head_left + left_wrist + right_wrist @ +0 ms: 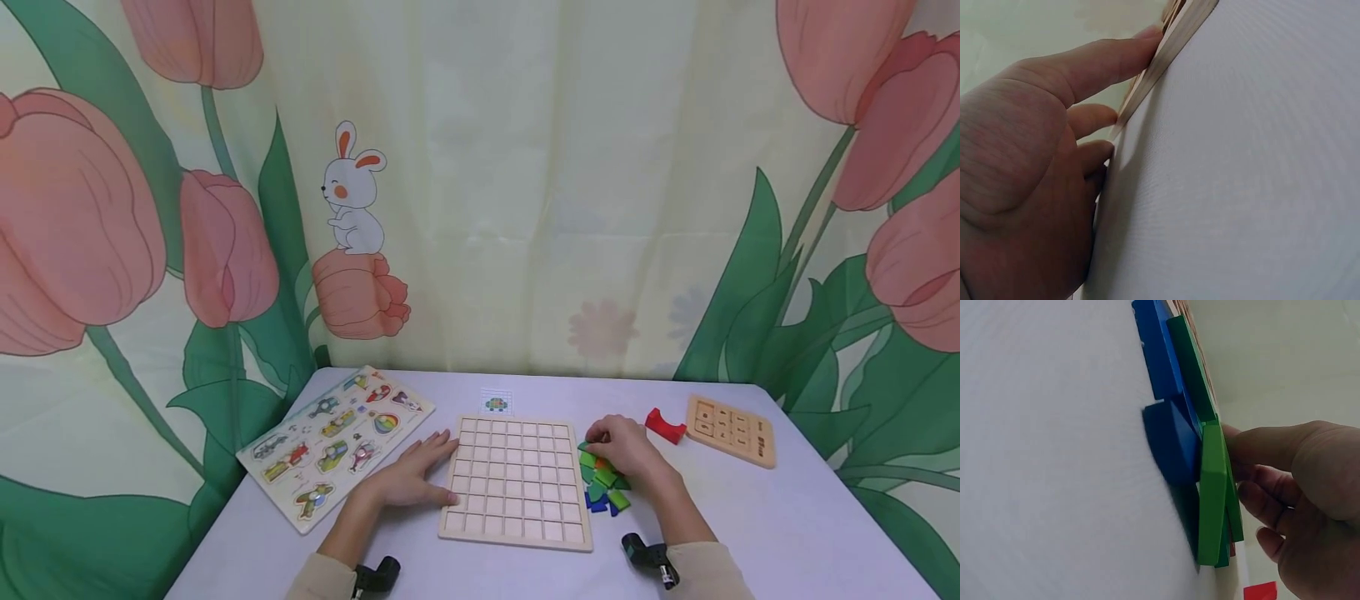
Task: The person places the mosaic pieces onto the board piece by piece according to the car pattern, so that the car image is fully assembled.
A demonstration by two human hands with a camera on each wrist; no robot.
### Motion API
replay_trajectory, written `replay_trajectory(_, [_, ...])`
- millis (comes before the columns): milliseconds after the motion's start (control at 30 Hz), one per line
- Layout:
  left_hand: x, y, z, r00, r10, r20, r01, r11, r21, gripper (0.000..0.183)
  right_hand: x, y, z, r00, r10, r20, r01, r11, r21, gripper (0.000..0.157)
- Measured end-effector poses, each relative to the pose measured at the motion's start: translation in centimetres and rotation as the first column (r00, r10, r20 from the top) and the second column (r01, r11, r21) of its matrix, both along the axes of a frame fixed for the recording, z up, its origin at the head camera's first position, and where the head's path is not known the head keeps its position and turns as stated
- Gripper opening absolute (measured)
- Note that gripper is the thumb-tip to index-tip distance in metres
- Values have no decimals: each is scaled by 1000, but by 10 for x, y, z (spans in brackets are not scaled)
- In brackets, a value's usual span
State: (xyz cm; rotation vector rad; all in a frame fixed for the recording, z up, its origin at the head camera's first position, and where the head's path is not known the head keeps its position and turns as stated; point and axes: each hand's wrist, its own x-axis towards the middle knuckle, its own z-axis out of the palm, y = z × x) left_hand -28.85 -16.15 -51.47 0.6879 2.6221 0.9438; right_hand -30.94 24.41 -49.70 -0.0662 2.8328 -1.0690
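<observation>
A wooden grid board (517, 482) with pale square cells lies in the middle of the table. My left hand (412, 475) rests at its left edge, thumb and fingers spread; in the left wrist view the thumb (1097, 65) touches the board's wooden side (1166, 53). By the board's right edge is a pile of flat green, blue and orange tiles (603, 479). My right hand (626, 446) reaches down into the far part of this pile, fingers bent. A light green tile (1212, 494) hides its fingertips in the right wrist view, and I cannot tell whether they pinch a tile.
Left of the board lies a picture puzzle board (337, 446). Behind the grid board is a small card (497, 402) with a coloured pattern. Farther right are a red curved block (664, 426) and a wooden number board (731, 431). A printed curtain (525, 208) hangs behind the table.
</observation>
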Motion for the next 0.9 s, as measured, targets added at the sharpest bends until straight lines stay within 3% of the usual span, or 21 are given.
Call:
replay_trajectory(267, [0, 1, -1, 1000, -1, 6, 1, 1000, -4, 99, 2, -4, 4, 999, 1, -32, -1, 1000, 1, 13])
replay_trajectory(467, [-1, -1, -1, 1000, -1, -6, 1, 1000, -10, 100, 4, -8, 24, 989, -4, -149, 2, 1000, -12, 16])
replay_trajectory(700, [-2, -3, -3, 1000, 3, 1, -3, 1000, -26, 105, 1, -34, 35, 965, 95, -244, -148, 967, -208, 14])
replay_trajectory(900, [-3, 0, -2, 999, 15, 53, -13, 999, -35, 119, -9, -67, 34, 948, 221, -227, -276, 927, -252, 12])
